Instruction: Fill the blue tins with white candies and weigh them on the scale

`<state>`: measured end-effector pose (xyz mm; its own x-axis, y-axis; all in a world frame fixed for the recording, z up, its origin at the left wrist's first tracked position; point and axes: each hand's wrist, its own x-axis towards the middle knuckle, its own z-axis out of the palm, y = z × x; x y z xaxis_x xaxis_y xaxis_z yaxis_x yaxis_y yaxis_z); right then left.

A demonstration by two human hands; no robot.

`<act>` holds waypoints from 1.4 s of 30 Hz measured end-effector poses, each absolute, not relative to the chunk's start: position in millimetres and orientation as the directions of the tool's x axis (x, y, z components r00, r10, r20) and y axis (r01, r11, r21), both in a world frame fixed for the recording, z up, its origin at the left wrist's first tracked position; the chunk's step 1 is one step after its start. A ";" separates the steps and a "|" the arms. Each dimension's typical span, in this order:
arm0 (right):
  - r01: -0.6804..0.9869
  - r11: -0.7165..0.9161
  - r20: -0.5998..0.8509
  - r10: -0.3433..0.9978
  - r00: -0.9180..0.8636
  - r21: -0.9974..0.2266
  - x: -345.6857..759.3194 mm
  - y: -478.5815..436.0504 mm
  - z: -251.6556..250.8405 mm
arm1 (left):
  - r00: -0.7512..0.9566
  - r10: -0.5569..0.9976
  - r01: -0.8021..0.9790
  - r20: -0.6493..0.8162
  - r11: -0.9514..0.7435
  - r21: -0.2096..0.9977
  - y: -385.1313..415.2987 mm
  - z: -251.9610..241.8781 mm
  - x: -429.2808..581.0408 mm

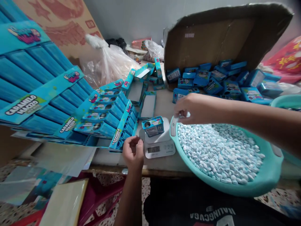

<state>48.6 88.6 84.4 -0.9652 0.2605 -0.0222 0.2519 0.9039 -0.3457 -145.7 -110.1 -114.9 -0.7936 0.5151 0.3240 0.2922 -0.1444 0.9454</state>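
Pale-blue candies [218, 150] in teal basin [258, 185], a few pinched in right grip [190, 108] by box [153, 126] on scale [160, 148]: likely weighing-out. Curled left grip [133, 150], contents untellable. Next calls for careful drops into box.

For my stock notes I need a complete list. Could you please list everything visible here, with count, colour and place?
small box: one, blue, on the scale
scale: one, white, table front edge
basin: one, teal, right of the scale
candies: many, pale blue-white, in the basin
loose boxes: many, blue, in the carton
carton: one, brown, lying open, back right
filled trays: several, blue, left of the scale
empty trays: a few, blue, behind the scale
plastic bag: one, clear, back centre
table: one, pale, under everything
left hand: curled, beside the scale
right hand: fingers pinched, over the basin rim
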 end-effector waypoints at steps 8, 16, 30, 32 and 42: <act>-0.087 0.959 -0.057 -0.106 -0.993 -0.270 -50.3 80.2 75.7 | -0.772 0.539 0.300 0.337 -0.158 0.941 -110.0 -115.6 -147.4; -0.110 0.942 -0.095 -0.147 -0.985 -0.317 -56.8 83.3 62.3 | -0.755 0.580 0.263 0.306 -0.160 0.952 -109.6 -116.9 -147.4; 0.383 0.910 -0.142 0.363 -0.921 -0.159 89.6 84.5 67.0 | -0.796 0.550 0.225 0.255 -0.122 0.967 -111.4 -109.2 -145.9; 0.500 0.849 -0.224 0.461 -0.859 -0.172 133.7 88.2 51.7 | -0.802 0.536 0.223 0.263 -0.139 0.965 -110.6 -110.3 -146.0; 0.669 0.660 -0.184 0.651 -0.737 -0.343 183.0 80.0 -3.1 | -0.779 0.529 0.315 0.337 -0.133 0.940 -108.2 -112.5 -146.6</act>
<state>183.0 80.0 -3.1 -0.7365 0.6508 -0.1845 0.6688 0.6598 -0.3427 -146.6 -108.2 -112.5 -0.7793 0.5286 0.3366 0.3155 -0.1332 0.9395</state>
